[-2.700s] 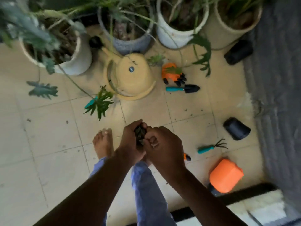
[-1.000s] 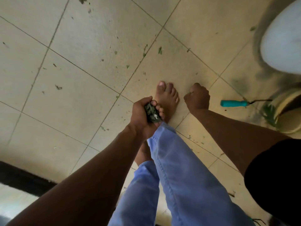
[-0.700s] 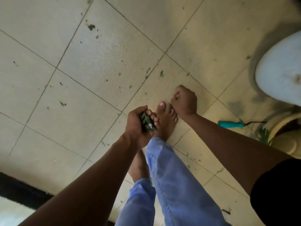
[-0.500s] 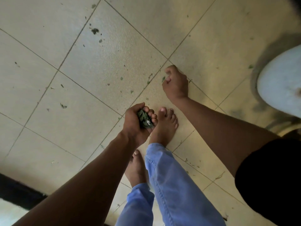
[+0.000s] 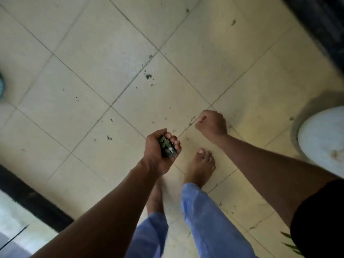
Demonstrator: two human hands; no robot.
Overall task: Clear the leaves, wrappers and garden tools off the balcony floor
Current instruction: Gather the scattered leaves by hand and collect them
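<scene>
Floor: pale square tiles with grey joints; a black threshold strip runs along the lower left edge.
Left hand: the left hand is curled around a bunch of green leaves, probably to keep them together while more are gathered.
Right hand: the right hand is low over the floor, fingers curled; I cannot tell if it pinches something.
Loose leaf bits: leaf crumbs lie on the tiles ahead, well apart from both hands.
Pot: a white pot stands at the right edge.
Writing: none can be read.

Right hand curled; whether it holds anything is hidden.
</scene>
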